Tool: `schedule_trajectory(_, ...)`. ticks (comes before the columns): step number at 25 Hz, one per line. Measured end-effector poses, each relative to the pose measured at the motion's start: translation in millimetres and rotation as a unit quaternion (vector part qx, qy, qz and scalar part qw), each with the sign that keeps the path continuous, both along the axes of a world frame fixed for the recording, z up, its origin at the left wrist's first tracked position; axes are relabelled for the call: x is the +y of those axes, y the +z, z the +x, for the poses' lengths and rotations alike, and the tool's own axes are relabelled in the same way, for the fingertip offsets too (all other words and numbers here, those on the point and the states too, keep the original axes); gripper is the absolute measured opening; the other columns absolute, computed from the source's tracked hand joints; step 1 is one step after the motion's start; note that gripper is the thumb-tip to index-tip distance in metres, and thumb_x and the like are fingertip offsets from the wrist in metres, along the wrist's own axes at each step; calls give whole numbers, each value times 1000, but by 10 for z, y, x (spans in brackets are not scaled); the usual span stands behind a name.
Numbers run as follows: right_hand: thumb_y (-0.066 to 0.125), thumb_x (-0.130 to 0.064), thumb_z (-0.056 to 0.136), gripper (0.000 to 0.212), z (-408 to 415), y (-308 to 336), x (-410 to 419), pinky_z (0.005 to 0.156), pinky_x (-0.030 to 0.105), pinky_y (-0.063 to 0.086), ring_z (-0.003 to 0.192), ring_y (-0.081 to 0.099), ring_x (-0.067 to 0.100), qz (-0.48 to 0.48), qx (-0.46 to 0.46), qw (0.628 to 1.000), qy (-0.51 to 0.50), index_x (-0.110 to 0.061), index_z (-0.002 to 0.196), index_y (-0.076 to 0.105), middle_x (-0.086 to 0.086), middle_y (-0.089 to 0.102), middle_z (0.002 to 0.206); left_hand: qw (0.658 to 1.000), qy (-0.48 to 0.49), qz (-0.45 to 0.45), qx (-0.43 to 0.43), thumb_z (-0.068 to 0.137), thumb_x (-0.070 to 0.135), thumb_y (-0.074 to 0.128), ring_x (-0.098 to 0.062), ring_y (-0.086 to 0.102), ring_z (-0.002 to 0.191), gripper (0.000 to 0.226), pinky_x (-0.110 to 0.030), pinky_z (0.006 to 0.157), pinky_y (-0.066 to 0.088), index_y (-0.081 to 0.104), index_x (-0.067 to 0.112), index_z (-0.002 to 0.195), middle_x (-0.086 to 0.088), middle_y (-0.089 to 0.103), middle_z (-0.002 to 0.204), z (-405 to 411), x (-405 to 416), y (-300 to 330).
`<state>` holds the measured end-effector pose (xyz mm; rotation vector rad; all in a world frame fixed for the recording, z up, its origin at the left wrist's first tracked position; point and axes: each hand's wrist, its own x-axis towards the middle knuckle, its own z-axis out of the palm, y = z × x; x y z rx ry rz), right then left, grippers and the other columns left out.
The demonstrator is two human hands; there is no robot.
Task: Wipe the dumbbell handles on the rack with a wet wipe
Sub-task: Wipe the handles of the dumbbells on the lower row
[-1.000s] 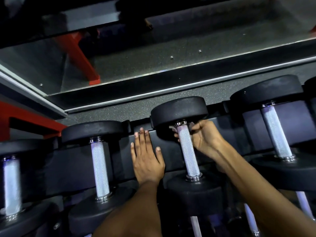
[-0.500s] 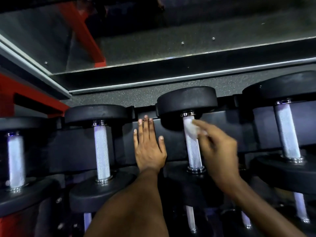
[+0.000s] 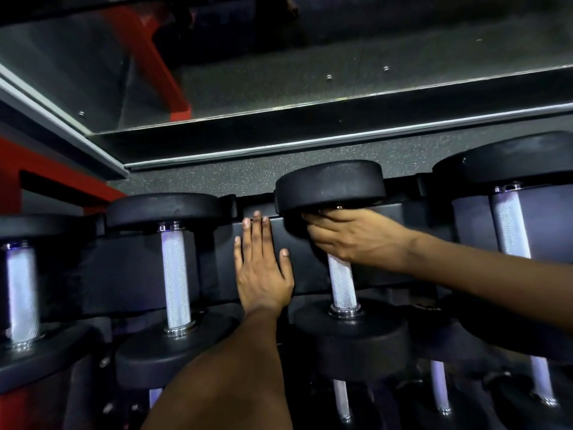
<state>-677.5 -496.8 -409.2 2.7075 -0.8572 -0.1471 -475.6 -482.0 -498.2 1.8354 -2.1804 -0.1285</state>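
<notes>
Black dumbbells with knurled silver handles lie side by side on a black rack (image 3: 130, 274). My right hand (image 3: 350, 237) wraps around the far end of the middle dumbbell's handle (image 3: 341, 283), just under its far weight head (image 3: 330, 186). The wet wipe is hidden under that hand. My left hand (image 3: 262, 265) lies flat, fingers straight, on the rack panel between the middle dumbbell and the one to its left (image 3: 176, 280).
More dumbbells sit at the far left (image 3: 21, 290) and right (image 3: 511, 225), with further handles on a lower tier (image 3: 342, 401). Behind the rack is speckled floor, a wall mirror (image 3: 310, 72) and a red frame (image 3: 52, 181).
My right hand has moved up the middle handle to its far end and closed over it, hiding the white wipe seen earlier. My left hand has stayed flat on the rack.
</notes>
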Motion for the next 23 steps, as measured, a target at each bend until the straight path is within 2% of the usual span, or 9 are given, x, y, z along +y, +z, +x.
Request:
schedule_trajectory(4, 28, -7, 95, 44, -168, 142, 31, 96, 27, 36, 113, 60, 17, -26, -88, 996, -9, -9, 115, 67, 4, 65, 119, 1000, 2, -2, -5, 93, 32, 31, -22, 13, 148, 64, -35, 120, 1, 26, 5, 151, -8, 22, 160, -5, 6, 13)
schedule_trajectory(7, 40, -9, 92, 38, -296, 58, 482, 100, 27, 38, 113, 58, 23, 42, -265, 944, -190, -8, 124, 60, 6, 63, 123, 1000, 3, -1, -4, 93, 32, 31, -21, 12, 148, 64, -35, 120, 1, 26, 5, 151, -7, 21, 160, 5, 15, 17)
schedule_trajectory(9, 51, 0, 85, 33, -173, 14, 604, 92, 16, 41, 101, 64, 22, 102, -444, 792, -407, -9, 113, 67, 7, 68, 108, 1000, 2, -4, -6, 93, 32, 32, -21, 12, 148, 64, -36, 120, 3, 26, 5, 151, -7, 21, 160, 14, 15, 3)
schedule_trajectory(11, 55, 2, 85, 22, -68, -95, 452, 73, 10, 47, 86, 64, 20, 217, -593, 535, -561, -6, 96, 72, 13, 69, 92, 1000, 2, -3, -7, 92, 32, 33, -22, 14, 148, 64, -37, 120, 5, 26, 5, 150, -7, 22, 160, 9, 25, -14)
schedule_trajectory(13, 48, 0, 89, 20, 56, -125, 157, 69, 24, 57, 78, 60, 28, 453, -684, 234, -521, 4, 97, 65, 22, 60, 93, 1000, 0, -4, -8, 92, 32, 33, -22, 15, 148, 64, -38, 120, 7, 27, 5, 150, -7, 23, 159, 0, 12, 2)
schedule_trajectory(14, 42, -3, 91, 26, 105, -131, 52, 72, 36, 59, 77, 60, 32, 521, -686, 146, -487, 9, 103, 61, 25, 58, 95, 1000, 0, -3, -10, 92, 32, 33, -22, 15, 147, 64, -38, 120, 8, 28, 5, 149, -7, 23, 159, 2, 1, 6)
schedule_trajectory(16, 32, -8, 93, 35, 113, -86, -62, 78, 45, 55, 81, 67, 33, 572, -675, 87, -457, 8, 109, 59, 24, 64, 101, 1000, 0, -2, -13, 92, 32, 33, -22, 15, 147, 64, -39, 120, 8, 28, 5, 149, -7, 23, 159, 10, -10, -4)
schedule_trajectory(19, 35, 0, 77, 46, -70, -41, -48, 83, 37, 53, 81, 65, 30, 578, -678, 83, -447, 10, 120, 47, 28, 58, 114, 1000, -3, -3, -15, 92, 32, 33, -23, 16, 148, 64, -39, 120, 8, 28, 5, 149, -7, 23, 159, -1, -2, -6)
schedule_trajectory(23, 58, -8, 42, 51, 55, -5, 82, 83, 40, 53, 82, 65, 33, 582, -725, -18, -368, 6, 91, 64, 23, 65, 100, 1000, -1, 0, -16, 92, 32, 33, -23, 16, 148, 63, -38, 120, 7, 28, 5, 149, -7, 22, 159, 12, -9, -18)
